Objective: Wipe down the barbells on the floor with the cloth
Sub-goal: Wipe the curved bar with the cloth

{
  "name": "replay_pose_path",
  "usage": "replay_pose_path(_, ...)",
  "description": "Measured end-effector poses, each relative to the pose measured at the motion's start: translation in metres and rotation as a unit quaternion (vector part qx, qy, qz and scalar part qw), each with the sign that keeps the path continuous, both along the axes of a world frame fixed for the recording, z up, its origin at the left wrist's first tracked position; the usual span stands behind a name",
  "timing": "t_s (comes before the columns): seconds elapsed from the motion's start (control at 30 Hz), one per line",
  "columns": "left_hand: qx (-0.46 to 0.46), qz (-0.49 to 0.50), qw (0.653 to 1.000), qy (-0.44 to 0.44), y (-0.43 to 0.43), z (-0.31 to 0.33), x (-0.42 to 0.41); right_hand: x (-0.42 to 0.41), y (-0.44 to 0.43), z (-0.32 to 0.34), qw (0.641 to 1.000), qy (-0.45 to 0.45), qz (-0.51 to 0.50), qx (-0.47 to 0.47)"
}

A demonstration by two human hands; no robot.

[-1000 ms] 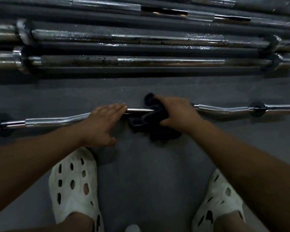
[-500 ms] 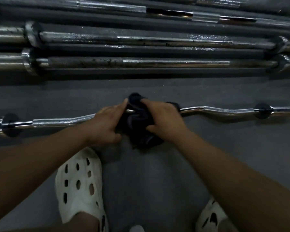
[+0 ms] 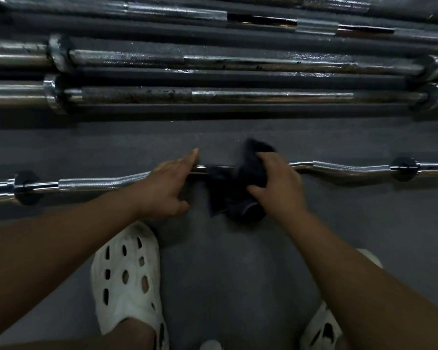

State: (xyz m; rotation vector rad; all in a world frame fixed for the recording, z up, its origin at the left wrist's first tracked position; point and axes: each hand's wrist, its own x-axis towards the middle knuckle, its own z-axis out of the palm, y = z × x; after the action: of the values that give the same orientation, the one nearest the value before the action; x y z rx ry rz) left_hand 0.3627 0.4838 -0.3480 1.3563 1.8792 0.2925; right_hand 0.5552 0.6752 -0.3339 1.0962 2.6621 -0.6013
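We are in a gym's weight area: worn straight barbells (image 3: 238, 61) lie side by side on dark rubber flooring (image 3: 86, 147), a chrome curl bar (image 3: 349, 169) nearest us.

The curved chrome curl bar (image 3: 349, 169) in the near row is bright silver, with fine cross-hatched knurling on its angled grip sections. Its round collars (image 3: 403, 169) are black. The crumpled black fabric cloth (image 3: 248, 173) shows a thin pale line along one near edge. The far straight steel barbells (image 3: 263, 94) are dull silver flecked with dark spots. The rubber floor (image 3: 238, 274) is plain dark grey. The perforated foam clog (image 3: 127, 281) is white with dark oval holes.
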Motion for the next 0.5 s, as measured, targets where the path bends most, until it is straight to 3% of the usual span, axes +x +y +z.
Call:
replay_pose_path(0.03, -0.003, -0.002, 1.000, 0.006, 0.000, 0.000, 0.001, 0.001, -0.003, -0.001, 0.999, -0.004, -0.046, 0.024)
replay_pose_path(0.1, -0.005, -0.004, 1.000, 0.017, 0.001, -0.002, 0.003, -0.017, -0.033, -0.003, 0.996, 0.009, -0.045, 0.072)
replay_pose_path(0.17, 0.008, 0.011, 1.000, 0.006, 0.000, -0.005, 0.003, -0.045, -0.073, 0.003, 0.995, 0.067, 0.069, 0.027)
replay_pose_path(0.23, 0.022, 0.034, 0.999, -0.024, -0.005, -0.007, 0.000, -0.053, -0.082, 0.010, 0.971, 0.096, 0.208, -0.069)
replay_pose_path(0.27, 0.029, 0.038, 0.998, -0.030, -0.006, -0.007, -0.001, -0.049, -0.070, 0.006, 0.965, 0.102, 0.227, -0.085)
replay_pose_path(0.3, 0.037, 0.036, 0.998, -0.030, -0.006, -0.005, -0.002, -0.038, -0.052, -0.001, 0.971, 0.107, 0.202, -0.072)
replay_pose_path(0.37, 0.039, 0.025, 0.999, -0.022, -0.004, -0.001, 0.001, -0.007, -0.023, -0.012, 0.995, 0.087, 0.044, 0.004)
replay_pose_path(0.43, 0.035, 0.014, 0.999, -0.002, -0.003, 0.000, 0.003, 0.006, -0.031, -0.015, 0.993, 0.063, -0.081, 0.062)
replay_pose_path(0.5, 0.039, 0.008, 0.999, 0.013, -0.002, -0.001, 0.005, -0.013, -0.061, -0.011, 0.998, 0.057, 0.000, 0.040)
